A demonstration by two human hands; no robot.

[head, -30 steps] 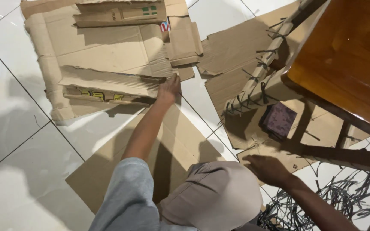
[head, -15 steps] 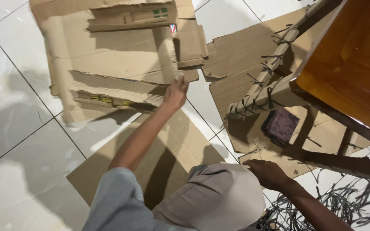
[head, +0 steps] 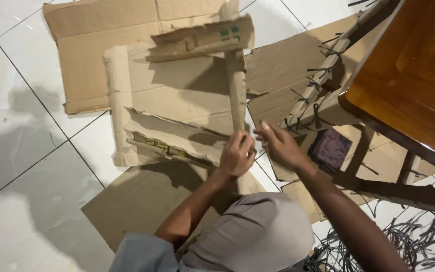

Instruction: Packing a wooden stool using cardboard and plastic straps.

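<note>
Cardboard frame [head: 177, 100], creased and rolled at its edges, lies on white tile [head: 21, 166]; my left hand [head: 236, 155] grips its near corner, my right hand [head: 280, 146] open-fingered just beside.

Bright indoor light from above right: soft grey shadows falling left across the white tile floor [head: 21, 166], warm glare on the varnished wooden tabletop [head: 414, 65], slight motion blur on both hands, focus otherwise even throughout
</note>
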